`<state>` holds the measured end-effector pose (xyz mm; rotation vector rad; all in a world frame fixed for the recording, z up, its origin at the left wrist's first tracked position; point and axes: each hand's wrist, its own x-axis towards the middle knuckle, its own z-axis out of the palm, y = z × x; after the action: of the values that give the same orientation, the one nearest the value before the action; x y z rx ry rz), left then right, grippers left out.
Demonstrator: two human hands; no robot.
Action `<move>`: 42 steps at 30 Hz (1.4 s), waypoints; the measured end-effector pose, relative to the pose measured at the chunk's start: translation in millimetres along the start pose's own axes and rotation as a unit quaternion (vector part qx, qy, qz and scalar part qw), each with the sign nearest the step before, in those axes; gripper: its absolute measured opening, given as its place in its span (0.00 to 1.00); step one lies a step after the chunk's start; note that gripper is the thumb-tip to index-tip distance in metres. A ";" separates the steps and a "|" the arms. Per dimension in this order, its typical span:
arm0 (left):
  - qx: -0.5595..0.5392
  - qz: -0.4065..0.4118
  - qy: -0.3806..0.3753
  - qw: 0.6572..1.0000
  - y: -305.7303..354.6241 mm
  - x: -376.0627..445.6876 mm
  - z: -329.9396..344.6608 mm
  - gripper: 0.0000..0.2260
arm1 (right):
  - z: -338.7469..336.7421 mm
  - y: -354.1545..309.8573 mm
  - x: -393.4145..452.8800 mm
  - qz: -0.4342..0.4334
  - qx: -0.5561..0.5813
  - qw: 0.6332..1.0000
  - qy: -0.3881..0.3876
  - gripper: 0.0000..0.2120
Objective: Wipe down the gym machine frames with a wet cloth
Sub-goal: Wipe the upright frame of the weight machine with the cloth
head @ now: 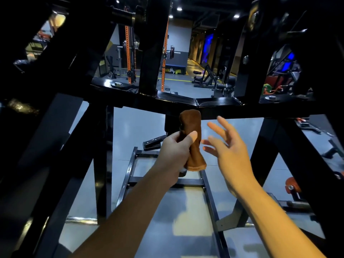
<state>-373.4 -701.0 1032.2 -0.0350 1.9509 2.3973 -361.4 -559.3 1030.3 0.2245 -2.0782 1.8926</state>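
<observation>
A brown cloth [191, 140], folded into a long thick roll, stands nearly upright in the middle of the scene, its top end just in front of a black horizontal crossbar [223, 107] of the gym machine frame. The person's left hand [176, 151] grips the cloth around its middle, thumb pressed across the front, with both ends sticking out above and below the fist. Just to the right, the right hand [227, 144] hovers beside the cloth with its fingers spread wide and straight, holding nothing and not touching the cloth. Both bare forearms reach in from the near edge. Thick black beams of the frame slant away on the left and right, and upright black posts [150, 53] rise from the crossbar. Below the hands, a black ladder-like base rail [210, 198] lies on the glossy grey floor [137, 125]. Farther off, through the frame, stand orange racks [128, 53] and a black bench [204, 75].
</observation>
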 end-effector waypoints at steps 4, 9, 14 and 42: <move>-0.096 -0.059 -0.039 0.993 5.4 4.4 -2.9 0.07 | -0.5 -1.5 13.9 0.095 0.016 0.994 -0.054 0.19; -0.126 -0.040 -0.037 0.991 1.0 18.0 -10.7 0.17 | 21.9 -9.2 19.7 0.100 0.032 0.987 -0.121 0.13; 0.006 0.066 0.071 0.995 12.8 45.2 -12.6 0.23 | 41.8 -14.3 55.8 0.057 -0.043 0.991 -0.111 0.12; 0.477 0.438 0.366 0.669 35.3 151.9 -111.4 0.17 | 135.9 -48.8 208.3 0.023 -0.299 0.936 -0.186 0.15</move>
<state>-528.5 -813.4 1036.5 -0.0127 4.1436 1.1549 -558.0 -678.6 1136.7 0.4105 -2.8194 1.2113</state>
